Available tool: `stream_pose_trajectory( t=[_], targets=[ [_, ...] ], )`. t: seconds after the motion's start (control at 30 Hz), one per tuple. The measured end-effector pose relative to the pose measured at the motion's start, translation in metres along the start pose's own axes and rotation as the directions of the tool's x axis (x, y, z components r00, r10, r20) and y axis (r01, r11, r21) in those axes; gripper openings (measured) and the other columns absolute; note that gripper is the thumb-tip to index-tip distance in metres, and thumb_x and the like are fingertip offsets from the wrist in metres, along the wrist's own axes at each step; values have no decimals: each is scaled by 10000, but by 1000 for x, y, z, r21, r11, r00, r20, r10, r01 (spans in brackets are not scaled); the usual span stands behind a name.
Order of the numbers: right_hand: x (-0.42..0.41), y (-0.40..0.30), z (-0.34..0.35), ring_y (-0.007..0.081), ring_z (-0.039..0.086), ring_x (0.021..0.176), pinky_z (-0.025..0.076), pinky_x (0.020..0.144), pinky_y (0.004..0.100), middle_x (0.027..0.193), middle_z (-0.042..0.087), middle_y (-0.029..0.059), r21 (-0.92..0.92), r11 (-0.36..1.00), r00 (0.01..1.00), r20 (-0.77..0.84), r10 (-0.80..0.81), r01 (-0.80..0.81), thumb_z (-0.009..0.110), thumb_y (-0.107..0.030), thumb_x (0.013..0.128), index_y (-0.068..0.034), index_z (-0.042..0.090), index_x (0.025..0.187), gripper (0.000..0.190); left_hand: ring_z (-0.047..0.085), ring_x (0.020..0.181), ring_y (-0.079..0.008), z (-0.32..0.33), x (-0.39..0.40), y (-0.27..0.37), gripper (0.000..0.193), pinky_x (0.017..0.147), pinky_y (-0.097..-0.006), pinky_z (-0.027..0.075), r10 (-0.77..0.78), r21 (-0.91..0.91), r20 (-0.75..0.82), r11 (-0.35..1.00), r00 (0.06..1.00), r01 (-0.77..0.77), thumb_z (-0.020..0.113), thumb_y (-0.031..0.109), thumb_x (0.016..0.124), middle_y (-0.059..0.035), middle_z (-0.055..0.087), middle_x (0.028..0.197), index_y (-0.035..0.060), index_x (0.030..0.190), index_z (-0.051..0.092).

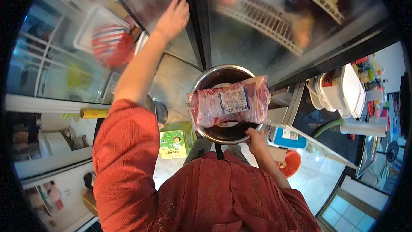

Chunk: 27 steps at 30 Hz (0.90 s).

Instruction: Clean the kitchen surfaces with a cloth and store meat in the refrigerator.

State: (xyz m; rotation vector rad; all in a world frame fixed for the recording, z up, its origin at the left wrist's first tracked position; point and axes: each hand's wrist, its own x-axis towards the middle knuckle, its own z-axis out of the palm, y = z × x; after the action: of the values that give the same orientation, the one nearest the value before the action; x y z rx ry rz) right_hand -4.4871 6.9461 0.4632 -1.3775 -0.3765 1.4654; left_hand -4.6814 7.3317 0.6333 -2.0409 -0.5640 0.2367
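A vacuum-packed slab of raw red meat (206, 109) lies across the top of a round stainless steel bowl (222, 140). A printed label is stuck on the clear wrap. At the bowl's near right rim, my right hand (258, 141) grips the metal edge, with the bowl held in front of my waist. My left hand (173, 17) is raised and stretched forward at the black frame (194, 22) of a glass-door refrigerator. Nothing shows in that hand, and its fingers lie close together. Whether they grip the frame is not clear.
Wire shelves (267, 22) with food show blurred behind the glass. White plastic buckets (338, 93) and a long green vegetable (328, 126) are on the dark counter at right. Below stand a red basin (292, 163) and a green stool (173, 144) with a printed top.
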Motion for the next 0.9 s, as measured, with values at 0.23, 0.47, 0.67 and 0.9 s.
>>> stream_pose_trajectory(
  t=[0.23, 0.47, 0.67, 0.9],
  targets=[
    [22, 46, 14, 169, 529, 703, 445, 550, 282, 822, 525, 65, 385, 901, 968, -64, 244, -201, 509, -22, 716, -22, 472, 1019, 306, 464, 998, -189, 35, 56, -2, 133, 997, -361, 276, 98, -22, -204, 994, 974, -105, 492, 132, 751, -35, 532, 922, 109, 767, 622],
    [20, 63, 9, 158, 522, 638, 431, 519, 281, 775, 527, 48, 349, 922, 967, -119, 224, -170, 507, -15, 716, -5, 491, 991, 275, 488, 884, -177, -3, 78, 10, 194, 813, -330, 329, 92, 131, 35, 987, 995, -96, 488, 189, 774, -20, 594, 847, 122, 810, 667],
    [25, 56, 6, 135, 540, 577, 450, 486, 284, 679, 532, 4, 298, 924, 955, -101, 278, -238, 524, -20, 714, -70, 525, 814, 112, 469, 895, -187, 15, 54, 1, 105, 789, -305, 365, 59, -173, -66, 983, 996, -69, 499, 117, 701, -39, 514, 852, 87, 705, 599],
    [47, 49, 5, 135, 546, 559, 443, 478, 269, 667, 541, 2, 250, 947, 971, -81, 227, -201, 522, -10, 697, -62, 533, 802, 118, 457, 883, -188, 1, -5, -3, 116, 769, -303, 368, 107, -247, -8, 963, 994, -106, 500, 121, 680, -48, 487, 852, 71, 737, 588]
  ],
)
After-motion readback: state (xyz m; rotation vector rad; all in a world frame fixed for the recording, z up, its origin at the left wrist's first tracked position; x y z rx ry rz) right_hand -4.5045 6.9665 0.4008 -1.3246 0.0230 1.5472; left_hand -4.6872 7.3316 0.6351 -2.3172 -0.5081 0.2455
